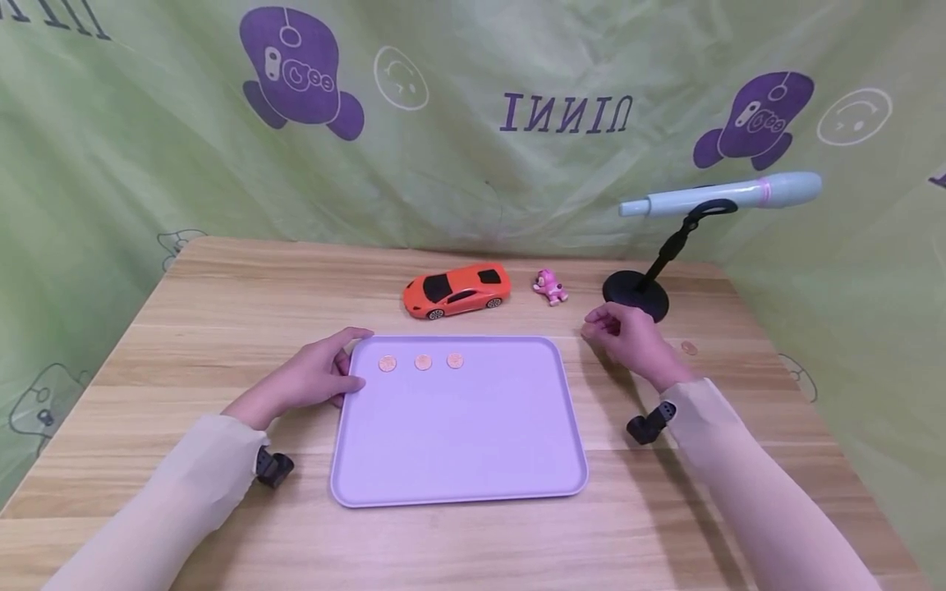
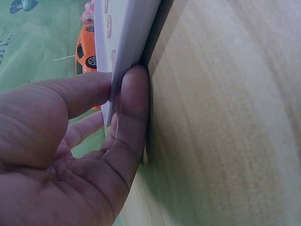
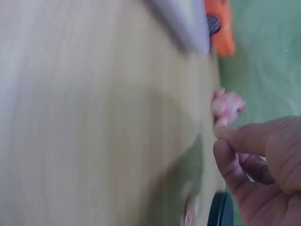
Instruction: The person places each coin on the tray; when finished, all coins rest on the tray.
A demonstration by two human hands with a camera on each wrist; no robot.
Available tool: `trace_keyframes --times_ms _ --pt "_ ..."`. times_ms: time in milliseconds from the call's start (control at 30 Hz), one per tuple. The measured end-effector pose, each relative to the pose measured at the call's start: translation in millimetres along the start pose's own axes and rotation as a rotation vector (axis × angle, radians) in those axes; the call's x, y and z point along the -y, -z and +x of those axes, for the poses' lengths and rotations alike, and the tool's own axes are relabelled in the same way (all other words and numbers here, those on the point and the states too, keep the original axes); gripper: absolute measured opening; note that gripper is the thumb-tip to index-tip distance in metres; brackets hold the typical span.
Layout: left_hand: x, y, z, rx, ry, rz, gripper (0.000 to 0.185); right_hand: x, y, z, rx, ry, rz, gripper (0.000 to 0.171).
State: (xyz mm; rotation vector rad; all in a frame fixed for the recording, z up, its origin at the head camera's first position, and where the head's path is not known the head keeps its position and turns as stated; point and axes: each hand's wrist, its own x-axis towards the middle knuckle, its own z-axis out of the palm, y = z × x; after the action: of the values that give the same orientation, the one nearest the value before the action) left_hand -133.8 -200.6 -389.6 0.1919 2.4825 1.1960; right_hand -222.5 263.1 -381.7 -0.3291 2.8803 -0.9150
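Note:
A lilac tray [image 1: 458, 435] lies on the wooden table with three copper-coloured coins [image 1: 423, 362] in a row near its far left edge. My left hand [image 1: 314, 373] grips the tray's left rim near the far corner. In the left wrist view, its thumb [image 2: 91, 92] lies over the rim and a finger [image 2: 134, 92] presses from the outer side, low by the table. My right hand [image 1: 628, 341], over the table to the right of the tray, pinches a small coin at its fingertips, mostly hidden by them. Another coin [image 1: 689, 348] lies on the table beyond that wrist.
Behind the tray are an orange toy car [image 1: 458, 291] and a small pink toy figure [image 1: 549, 287]. A black stand [image 1: 639, 291] holding a pale blue microphone [image 1: 727, 197] rises close behind my right hand. A green printed curtain [image 1: 458, 180] hangs along the table's back edge.

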Motion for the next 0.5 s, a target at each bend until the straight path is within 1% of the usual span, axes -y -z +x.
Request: trace_keyframes --times_ms 167,233,400,500 --pt "0.6 0.6 -0.9 -0.005 0.002 -0.001 0.073 18 -12 0 0.026 0.05 0.195 0.026" --pt "0.3 0.8 -1.2 -0.005 0.002 0.0 0.073 26 -19 1 0.054 0.041 0.265 0.027" --pt "-1.0 0.6 -0.9 -0.002 0.0 0.006 0.072 45 -40 2 0.137 0.007 0.382 0.028" --pt "-1.4 0.0 -0.6 0.001 0.003 0.005 0.073 55 -52 1 0.189 0.011 0.419 0.026"
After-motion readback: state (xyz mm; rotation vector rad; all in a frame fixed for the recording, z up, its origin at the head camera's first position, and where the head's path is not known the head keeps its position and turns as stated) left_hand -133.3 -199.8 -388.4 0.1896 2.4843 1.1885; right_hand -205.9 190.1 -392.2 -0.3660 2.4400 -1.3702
